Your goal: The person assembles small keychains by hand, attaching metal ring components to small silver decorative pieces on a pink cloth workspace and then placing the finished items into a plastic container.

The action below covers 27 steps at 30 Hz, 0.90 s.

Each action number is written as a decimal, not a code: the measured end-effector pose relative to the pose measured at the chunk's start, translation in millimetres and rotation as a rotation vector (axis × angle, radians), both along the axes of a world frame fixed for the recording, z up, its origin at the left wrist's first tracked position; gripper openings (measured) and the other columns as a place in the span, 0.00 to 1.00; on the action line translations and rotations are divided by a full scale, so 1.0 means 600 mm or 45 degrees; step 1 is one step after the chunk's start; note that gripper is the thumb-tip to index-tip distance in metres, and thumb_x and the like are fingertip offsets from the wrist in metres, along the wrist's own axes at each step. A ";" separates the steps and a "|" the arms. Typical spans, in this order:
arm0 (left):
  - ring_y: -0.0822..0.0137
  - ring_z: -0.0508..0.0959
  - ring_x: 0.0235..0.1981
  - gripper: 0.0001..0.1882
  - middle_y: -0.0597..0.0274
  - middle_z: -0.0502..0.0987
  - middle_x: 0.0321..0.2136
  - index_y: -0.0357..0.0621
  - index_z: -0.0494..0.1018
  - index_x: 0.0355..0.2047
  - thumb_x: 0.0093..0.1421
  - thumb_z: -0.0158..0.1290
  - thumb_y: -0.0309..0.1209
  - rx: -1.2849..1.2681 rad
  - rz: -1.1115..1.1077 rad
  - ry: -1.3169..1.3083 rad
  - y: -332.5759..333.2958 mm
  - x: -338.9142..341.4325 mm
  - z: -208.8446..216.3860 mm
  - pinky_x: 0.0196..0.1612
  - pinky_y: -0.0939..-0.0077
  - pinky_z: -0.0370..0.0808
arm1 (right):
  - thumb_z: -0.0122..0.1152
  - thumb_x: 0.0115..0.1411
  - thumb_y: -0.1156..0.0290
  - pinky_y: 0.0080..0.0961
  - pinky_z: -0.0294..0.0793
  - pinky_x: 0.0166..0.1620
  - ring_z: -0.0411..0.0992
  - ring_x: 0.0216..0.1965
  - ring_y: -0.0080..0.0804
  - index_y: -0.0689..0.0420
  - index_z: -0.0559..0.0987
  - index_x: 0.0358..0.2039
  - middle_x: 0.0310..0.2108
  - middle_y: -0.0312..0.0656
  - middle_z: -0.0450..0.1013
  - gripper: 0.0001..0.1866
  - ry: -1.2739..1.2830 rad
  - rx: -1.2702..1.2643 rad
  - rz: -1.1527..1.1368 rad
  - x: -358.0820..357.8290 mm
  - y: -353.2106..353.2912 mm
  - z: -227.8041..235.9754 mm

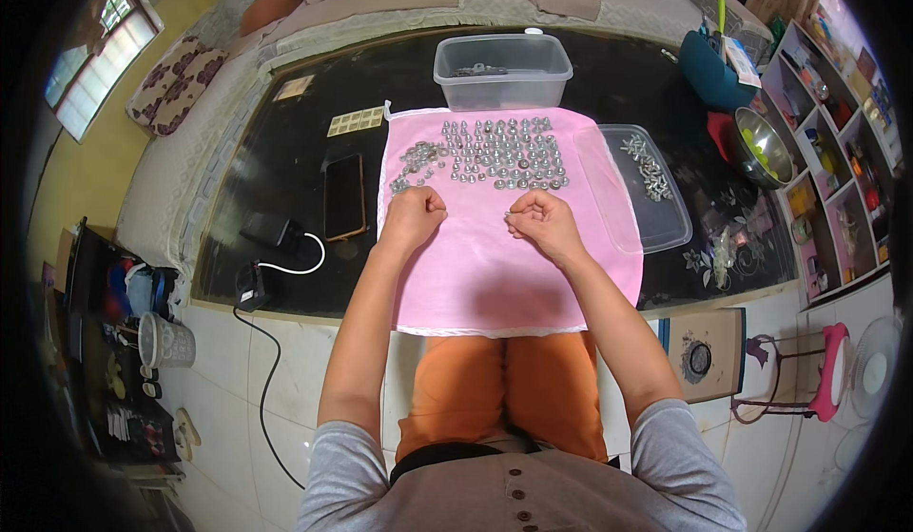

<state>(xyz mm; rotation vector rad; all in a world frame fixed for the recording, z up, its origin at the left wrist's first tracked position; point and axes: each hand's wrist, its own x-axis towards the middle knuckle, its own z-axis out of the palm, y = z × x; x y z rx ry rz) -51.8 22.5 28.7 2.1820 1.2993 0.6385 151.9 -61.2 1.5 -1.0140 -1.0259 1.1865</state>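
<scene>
My left hand (416, 214) is closed in a pinch above the left side of a pink cloth (456, 290). Whatever its fingertips hold, if anything, is too small to make out. Across from it, my right hand (546, 225) also pinches, with a tiny pale spot at its fingertips that I cannot identify. Beyond both hands, small silvery metal pieces (514, 152) stand in rows on the cloth. A looser heap of small metal parts (418, 156) lies just past my left hand. Small silvery screw-like pieces (647, 166) lie on a clear plastic lid (666, 237) at the right.
Behind the cloth stands a clear plastic tub (504, 92) with some metal bits inside. A phone (344, 196), a charger with a white cable (295, 268) and a pale blister-like card (357, 121) lie left on the black table. A metal bowl (764, 147) and shelf unit (837, 161) are right.
</scene>
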 end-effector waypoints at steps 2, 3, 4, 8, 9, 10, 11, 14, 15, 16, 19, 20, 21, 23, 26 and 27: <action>0.73 0.71 0.18 0.05 0.63 0.71 0.15 0.37 0.72 0.21 0.41 0.55 0.23 0.053 0.027 -0.021 0.000 0.001 -0.008 0.25 0.81 0.68 | 0.56 0.46 0.80 0.12 0.68 0.23 0.67 0.20 0.18 0.62 0.70 0.24 0.18 0.36 0.67 0.05 0.013 0.002 0.001 -0.001 0.001 -0.003; 0.73 0.70 0.17 0.05 0.63 0.71 0.15 0.37 0.72 0.21 0.41 0.55 0.23 0.106 0.057 -0.044 0.000 0.003 -0.009 0.24 0.81 0.68 | 0.56 0.46 0.80 0.13 0.69 0.24 0.67 0.20 0.18 0.62 0.70 0.24 0.19 0.36 0.68 0.04 0.024 0.005 0.005 -0.001 0.001 -0.004; 0.73 0.70 0.17 0.05 0.63 0.71 0.15 0.37 0.72 0.21 0.41 0.55 0.23 0.108 0.054 -0.043 -0.001 0.003 -0.008 0.24 0.81 0.68 | 0.56 0.46 0.80 0.13 0.69 0.24 0.67 0.20 0.18 0.62 0.70 0.24 0.19 0.36 0.68 0.04 0.024 0.006 0.003 0.000 0.001 -0.004; 0.77 0.69 0.16 0.05 0.65 0.72 0.16 0.36 0.71 0.21 0.43 0.55 0.23 -0.049 0.008 -0.147 -0.014 0.017 -0.006 0.23 0.83 0.67 | 0.55 0.47 0.81 0.13 0.69 0.25 0.68 0.21 0.19 0.62 0.70 0.24 0.20 0.37 0.68 0.04 0.010 -0.001 0.031 0.001 0.001 -0.003; 0.78 0.69 0.17 0.04 0.66 0.72 0.16 0.36 0.71 0.21 0.44 0.55 0.23 -0.107 0.005 -0.322 -0.021 0.025 -0.011 0.23 0.85 0.67 | 0.55 0.47 0.82 0.13 0.70 0.26 0.68 0.22 0.19 0.62 0.69 0.25 0.22 0.38 0.69 0.05 -0.005 -0.022 0.044 0.000 0.001 -0.001; 0.79 0.71 0.20 0.04 0.65 0.73 0.19 0.35 0.71 0.22 0.46 0.54 0.22 -0.247 -0.009 -0.449 -0.024 0.034 -0.017 0.24 0.87 0.68 | 0.55 0.47 0.82 0.13 0.70 0.26 0.68 0.22 0.19 0.62 0.69 0.25 0.22 0.38 0.69 0.05 -0.004 -0.021 0.044 -0.001 0.001 -0.001; 0.79 0.71 0.20 0.04 0.65 0.73 0.19 0.35 0.71 0.22 0.46 0.54 0.22 -0.250 -0.012 -0.449 -0.031 0.045 -0.020 0.24 0.87 0.68 | 0.55 0.47 0.80 0.13 0.69 0.25 0.68 0.22 0.19 0.62 0.70 0.25 0.21 0.37 0.68 0.04 -0.004 -0.002 0.034 -0.001 0.001 -0.003; 0.75 0.74 0.24 0.05 0.60 0.74 0.22 0.33 0.69 0.27 0.48 0.52 0.19 -0.577 -0.045 -0.940 -0.056 0.075 -0.021 0.28 0.87 0.72 | 0.56 0.47 0.79 0.13 0.69 0.24 0.68 0.21 0.19 0.62 0.70 0.25 0.19 0.36 0.68 0.04 -0.017 0.008 0.019 -0.001 0.001 -0.004; 0.75 0.74 0.24 0.05 0.60 0.74 0.22 0.33 0.69 0.27 0.48 0.52 0.19 -0.580 -0.047 -0.940 -0.061 0.083 -0.025 0.28 0.87 0.72 | 0.55 0.47 0.79 0.13 0.69 0.24 0.68 0.21 0.19 0.62 0.70 0.25 0.20 0.36 0.69 0.04 -0.030 0.000 0.017 -0.001 0.001 -0.003; 0.75 0.74 0.23 0.05 0.60 0.74 0.22 0.33 0.69 0.27 0.48 0.52 0.19 -0.600 -0.040 -0.996 -0.066 0.090 -0.030 0.28 0.87 0.72 | 0.55 0.47 0.79 0.13 0.69 0.24 0.68 0.21 0.19 0.62 0.70 0.25 0.20 0.36 0.69 0.04 -0.031 -0.002 0.015 0.000 0.002 -0.004; 0.74 0.74 0.24 0.05 0.59 0.74 0.22 0.32 0.69 0.27 0.48 0.51 0.18 -0.585 -0.006 -1.044 -0.076 0.100 -0.032 0.29 0.86 0.73 | 0.55 0.47 0.79 0.14 0.69 0.24 0.68 0.21 0.19 0.62 0.70 0.24 0.20 0.37 0.69 0.04 -0.020 0.010 0.015 -0.001 0.003 -0.006; 0.75 0.74 0.24 0.05 0.59 0.74 0.22 0.32 0.69 0.27 0.48 0.51 0.19 -0.574 0.000 -1.092 -0.078 0.102 -0.033 0.28 0.86 0.72 | 0.55 0.47 0.79 0.13 0.69 0.23 0.68 0.21 0.19 0.63 0.70 0.24 0.20 0.37 0.69 0.04 -0.013 0.005 0.003 -0.001 0.004 -0.006; 0.76 0.73 0.23 0.05 0.59 0.74 0.22 0.32 0.69 0.27 0.48 0.52 0.19 -0.561 0.006 -1.141 -0.080 0.103 -0.033 0.28 0.87 0.72 | 0.55 0.48 0.79 0.13 0.69 0.23 0.68 0.21 0.19 0.63 0.69 0.24 0.20 0.37 0.68 0.04 -0.006 0.000 -0.007 -0.001 0.005 -0.005; 0.77 0.73 0.23 0.05 0.60 0.74 0.22 0.33 0.70 0.27 0.48 0.52 0.19 -0.493 0.026 -1.101 -0.084 0.107 -0.033 0.27 0.88 0.71 | 0.54 0.48 0.79 0.13 0.70 0.24 0.68 0.22 0.19 0.63 0.69 0.25 0.21 0.38 0.69 0.04 -0.029 -0.019 -0.013 -0.001 0.001 0.001; 0.78 0.72 0.24 0.05 0.61 0.74 0.23 0.33 0.70 0.27 0.48 0.52 0.20 -0.380 0.047 -1.030 -0.091 0.111 -0.029 0.27 0.89 0.70 | 0.54 0.49 0.80 0.13 0.70 0.24 0.68 0.22 0.20 0.62 0.68 0.25 0.21 0.39 0.68 0.04 -0.028 -0.027 -0.017 0.000 0.002 -0.002; 0.79 0.72 0.24 0.05 0.62 0.74 0.23 0.34 0.71 0.27 0.49 0.52 0.20 -0.335 0.045 -0.998 -0.093 0.112 -0.026 0.26 0.90 0.69 | 0.55 0.48 0.79 0.14 0.70 0.23 0.68 0.21 0.20 0.63 0.68 0.24 0.20 0.39 0.68 0.05 -0.004 -0.017 -0.018 0.002 0.002 -0.004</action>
